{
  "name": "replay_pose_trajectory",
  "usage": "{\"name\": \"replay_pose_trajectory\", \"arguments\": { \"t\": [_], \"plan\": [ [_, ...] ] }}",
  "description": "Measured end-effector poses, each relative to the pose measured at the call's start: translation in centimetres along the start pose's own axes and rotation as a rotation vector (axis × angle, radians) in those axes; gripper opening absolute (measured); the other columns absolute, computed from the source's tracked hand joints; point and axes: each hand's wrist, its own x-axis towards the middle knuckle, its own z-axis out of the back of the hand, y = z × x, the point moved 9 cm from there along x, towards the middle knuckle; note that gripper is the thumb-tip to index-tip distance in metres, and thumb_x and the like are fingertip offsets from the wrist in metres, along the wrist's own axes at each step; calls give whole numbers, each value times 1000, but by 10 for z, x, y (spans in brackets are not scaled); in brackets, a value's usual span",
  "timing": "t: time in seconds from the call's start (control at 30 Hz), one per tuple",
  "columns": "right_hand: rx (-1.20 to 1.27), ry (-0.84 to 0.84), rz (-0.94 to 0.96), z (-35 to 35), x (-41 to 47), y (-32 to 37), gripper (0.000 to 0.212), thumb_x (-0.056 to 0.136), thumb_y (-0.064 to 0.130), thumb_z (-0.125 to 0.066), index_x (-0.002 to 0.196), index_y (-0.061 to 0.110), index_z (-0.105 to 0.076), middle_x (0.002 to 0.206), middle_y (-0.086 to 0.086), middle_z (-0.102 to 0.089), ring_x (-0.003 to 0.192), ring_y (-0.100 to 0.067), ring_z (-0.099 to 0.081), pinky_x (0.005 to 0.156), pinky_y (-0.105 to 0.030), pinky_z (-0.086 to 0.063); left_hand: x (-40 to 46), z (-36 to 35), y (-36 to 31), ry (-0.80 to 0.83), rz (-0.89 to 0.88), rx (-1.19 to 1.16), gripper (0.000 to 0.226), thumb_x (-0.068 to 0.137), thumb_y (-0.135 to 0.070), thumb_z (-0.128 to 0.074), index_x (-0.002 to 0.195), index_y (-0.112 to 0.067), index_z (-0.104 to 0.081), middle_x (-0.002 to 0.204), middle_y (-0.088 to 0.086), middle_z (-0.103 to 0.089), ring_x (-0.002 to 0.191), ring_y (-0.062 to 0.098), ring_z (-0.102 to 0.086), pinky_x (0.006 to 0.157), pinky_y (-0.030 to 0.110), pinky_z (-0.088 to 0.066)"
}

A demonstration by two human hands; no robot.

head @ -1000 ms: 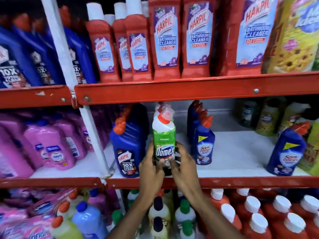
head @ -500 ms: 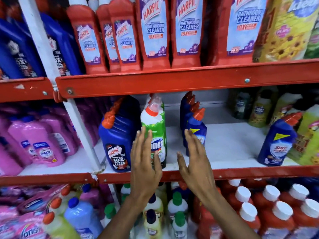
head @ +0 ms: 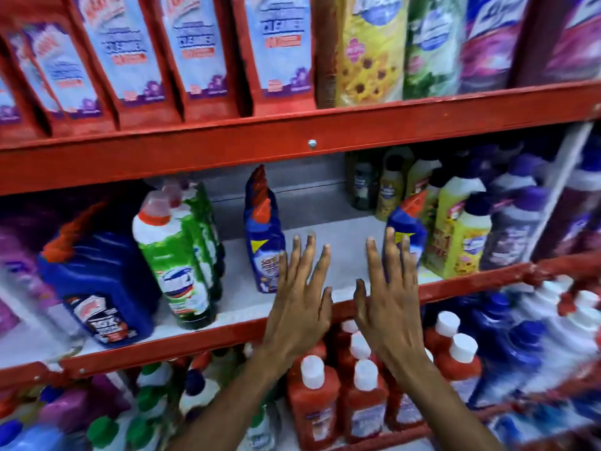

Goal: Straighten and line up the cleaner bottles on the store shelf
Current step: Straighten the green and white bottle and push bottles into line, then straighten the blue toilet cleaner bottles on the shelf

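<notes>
Both hands are up in the middle of the frame, in front of the white shelf (head: 341, 245). The left hand (head: 300, 304) is flat with its fingers spread out, holding nothing. The right hand (head: 388, 301) is flat and spread too, and also holds nothing.

Just left of the left hand stands a small blue bottle (head: 265, 242) with a red tip; the hand covers a bit of it, so I cannot tell if they touch. Behind the right hand's fingers is another blue bottle (head: 408, 227), partly hidden. At center left, a green bottle (head: 177, 265) leans to the left. Next to it, further left, is a big blue jug (head: 97, 281). Yellow bottles (head: 468, 236) stand at the right of the shelf. The picture is blurry.
</notes>
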Motion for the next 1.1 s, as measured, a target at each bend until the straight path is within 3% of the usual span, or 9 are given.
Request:
{"name": "replay_pose_trajectory", "arguments": {
  "t": [0.17,0.23,0.3,0.4,0.5,0.6,0.87,0.97,1.1],
  "plan": [
    [347,-103,-302,10,2,-79,68,90,9,-55,152,6,-25,161,-17,-25,149,-29,-22,121,-17,-11,31,-53,-15,89,230,-394,67,93,-20,-59,154,-17,-31,164,2,-32,153,17,-29,126,37,-27],
    [419,-40,-354,-2,7,-105,69,88,10,-55,150,7,-26,157,-16,-33,146,-29,-31,122,-31,-24,46,-69,-18,95,335,-495,65,91,-17,-65,151,-16,-40,156,5,-47,142,20,-47,119,36,-39],
    [471,37,-347,-11,14,-119,64,86,10,-54,146,13,-35,147,-12,-48,135,-26,-48,112,-41,-42,58,-84,-20,115,425,-606,62,88,-13,-71,145,-17,-47,147,5,-57,130,21,-59,110,36,-49],
    [497,108,-343,-13,20,-127,48,86,-2,-55,133,10,-52,125,-8,-66,112,-22,-64,90,-13,-47,70,-98,-26,121,481,-729,48,82,-4,-74,126,-15,-62,125,5,-73,106,17,-71,97,38,-59],
    [524,106,-354,-8,25,-122,35,87,-5,-58,120,6,-60,106,-1,-69,95,-14,-67,74,4,-39,71,-98,-27,97,512,-768,41,81,3,-72,117,-13,-63,110,6,-76,87,2,-72,82,20,-60],
    [585,116,-354,-11,24,-104,36,87,-4,-60,121,8,-61,105,4,-69,89,7,-66,75,3,-41,59,-78,-18,32,516,-765,41,82,3,-72,118,-14,-63,105,-4,-74,81,-13,-68,77,7,-55],
    [788,216,-220,-44,15,22,39,87,0,-61,122,17,-60,108,6,-74,98,1,-69,84,-8,-50,-18,20,56,-234,559,-702,42,90,-3,-68,128,-19,-59,114,-5,-75,102,0,-71,88,19,-58],
    [814,253,-180,-60,11,61,38,87,0,-61,121,16,-60,108,5,-73,98,0,-69,82,-6,-48,-41,44,84,-299,583,-613,45,91,-5,-67,132,-19,-56,116,-3,-75,106,4,-71,92,30,-59],
    [788,273,-171,-78,4,87,37,87,0,-61,119,18,-61,103,9,-71,89,12,-65,78,0,-45,-55,52,106,-305,623,-548,47,89,-4,-66,131,-23,-56,113,-6,-75,101,0,-71,91,32,-60]
  ]
}}
